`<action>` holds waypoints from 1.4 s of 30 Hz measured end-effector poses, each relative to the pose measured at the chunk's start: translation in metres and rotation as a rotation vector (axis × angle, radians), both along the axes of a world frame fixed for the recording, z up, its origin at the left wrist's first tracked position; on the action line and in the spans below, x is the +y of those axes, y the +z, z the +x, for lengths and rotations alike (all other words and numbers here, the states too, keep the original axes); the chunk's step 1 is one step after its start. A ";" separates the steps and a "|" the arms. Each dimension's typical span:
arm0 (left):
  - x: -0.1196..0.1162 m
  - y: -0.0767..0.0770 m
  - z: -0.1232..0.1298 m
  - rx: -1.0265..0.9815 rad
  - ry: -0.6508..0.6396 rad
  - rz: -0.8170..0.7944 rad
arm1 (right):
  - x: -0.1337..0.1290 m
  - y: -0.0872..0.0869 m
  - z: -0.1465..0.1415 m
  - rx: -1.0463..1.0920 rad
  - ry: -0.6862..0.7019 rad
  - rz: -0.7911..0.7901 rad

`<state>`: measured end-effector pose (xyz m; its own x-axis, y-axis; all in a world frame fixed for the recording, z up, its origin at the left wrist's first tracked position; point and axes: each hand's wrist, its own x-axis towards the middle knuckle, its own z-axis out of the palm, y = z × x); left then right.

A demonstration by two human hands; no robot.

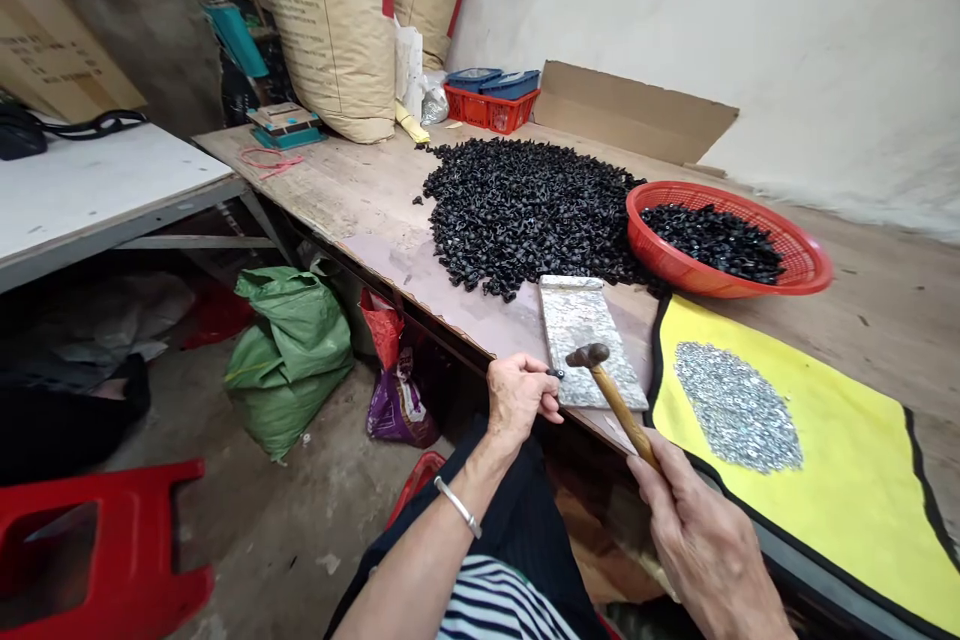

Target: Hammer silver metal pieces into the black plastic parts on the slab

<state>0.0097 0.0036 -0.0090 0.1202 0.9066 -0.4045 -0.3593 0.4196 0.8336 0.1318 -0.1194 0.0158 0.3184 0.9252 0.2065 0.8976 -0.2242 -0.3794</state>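
Note:
My right hand (705, 540) grips the wooden handle of a small hammer (619, 400), whose steel head (587, 355) hangs just above a scuffed metal plate (574, 315). My left hand (516, 400) pinches a small black part (555, 373) between thumb and finger, beside the plate's near left edge. A large heap of black plastic parts (525, 210) lies on the bench beyond the plate. More of them sit in a red plastic basket (806, 260). To the right, a yellow mat (847, 460) carries a patch of tiny silver fasteners (735, 407).
The worn wooden bench (330, 195) ends in an edge at my left, with a green sack (289, 360) on the floor below. Paper sacks (322, 20) and a red crate of blue boxes (491, 110) stand behind. A white table (97, 185) and red stool (97, 550) are at left.

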 end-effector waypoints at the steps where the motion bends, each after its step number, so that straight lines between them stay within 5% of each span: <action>1: 0.000 0.000 0.000 0.002 0.003 0.000 | 0.000 -0.001 0.000 -0.081 0.020 -0.030; 5: 0.000 0.001 0.000 -0.015 0.010 0.006 | 0.000 0.006 0.003 -0.229 0.083 -0.079; 10: 0.001 -0.001 0.000 -0.026 0.001 0.000 | -0.003 0.024 0.002 -0.203 0.068 0.182; 13: 0.002 -0.001 0.000 -0.034 0.007 0.002 | -0.003 0.019 -0.005 -0.251 -0.009 0.157; 17: 0.002 0.001 0.000 -0.033 0.007 -0.006 | -0.001 0.008 -0.006 -0.358 0.106 -0.027; 22: 0.002 0.001 -0.001 -0.041 -0.005 -0.006 | -0.005 0.021 -0.003 -0.205 -0.009 0.157; 25: 0.002 0.001 -0.002 -0.040 -0.015 -0.006 | -0.004 0.018 -0.011 -0.230 -0.091 0.137; 29: 0.003 0.001 -0.003 -0.033 -0.026 -0.010 | 0.001 0.009 -0.018 -0.310 0.039 0.000; 34: 0.005 0.000 -0.002 -0.052 -0.026 -0.023 | 0.000 0.016 -0.018 -0.322 -0.004 0.215; 42: 0.005 0.000 -0.003 -0.059 -0.035 -0.027 | 0.000 0.008 -0.023 -0.399 0.059 0.069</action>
